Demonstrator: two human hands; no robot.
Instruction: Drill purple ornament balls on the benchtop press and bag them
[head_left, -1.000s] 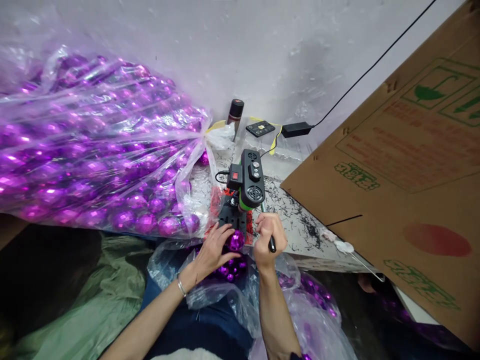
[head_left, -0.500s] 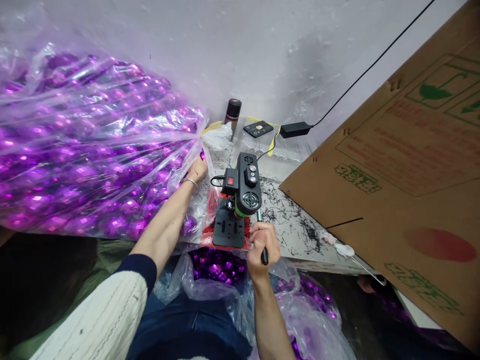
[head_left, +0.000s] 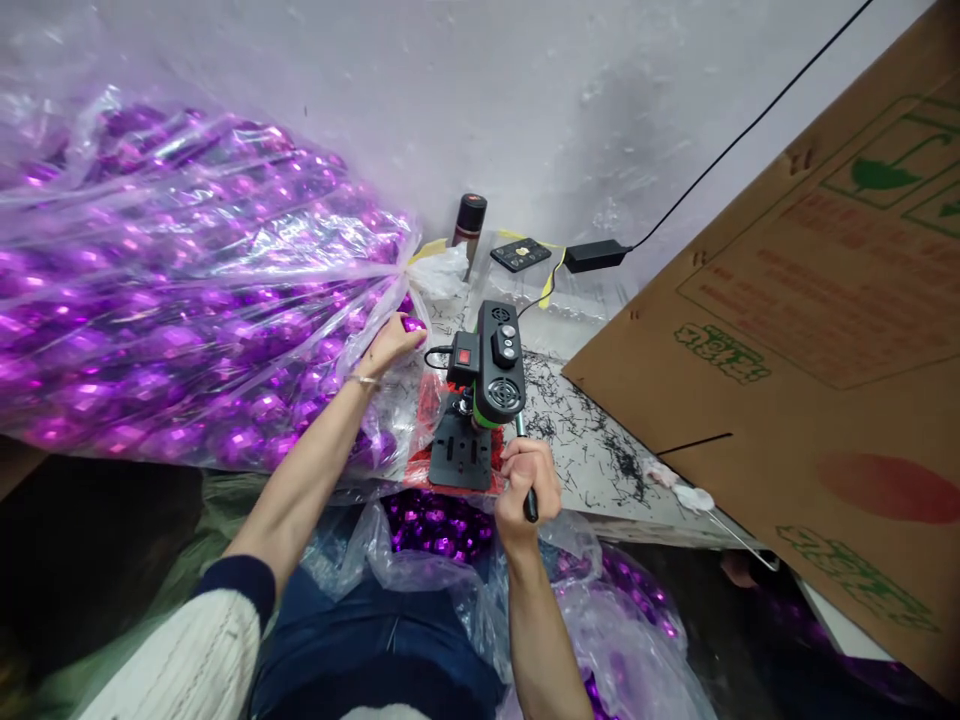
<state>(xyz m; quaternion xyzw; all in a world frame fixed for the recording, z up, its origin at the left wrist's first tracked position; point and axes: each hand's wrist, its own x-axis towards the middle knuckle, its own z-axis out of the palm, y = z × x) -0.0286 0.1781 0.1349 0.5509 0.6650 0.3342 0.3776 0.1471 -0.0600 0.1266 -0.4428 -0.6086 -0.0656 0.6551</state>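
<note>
My left hand (head_left: 393,342) is closed on a shiny purple faceted ball (head_left: 413,324), beside the tied neck of a big clear bag (head_left: 337,262) full of such balls. To its right stands a small black bench machine (head_left: 499,362) with a red switch and a slotted base plate (head_left: 459,450). The fingers of my right hand (head_left: 529,490) wrap round the machine's lever (head_left: 531,505), whose black grip end pokes out below. In my lap lies an open plastic bag with more purple balls (head_left: 439,524).
Black bits (head_left: 611,440) litter the table right of the machine. Behind it are a dark can (head_left: 469,228), a black remote-like panel (head_left: 520,254) and a power adapter (head_left: 596,256) with its cord. A large cardboard box (head_left: 795,340) leans in from the right.
My left hand has come round with the purple ball, which now shows more fully at the fingertips, and my left forearm has shifted left. My right hand stays on the lever.
</note>
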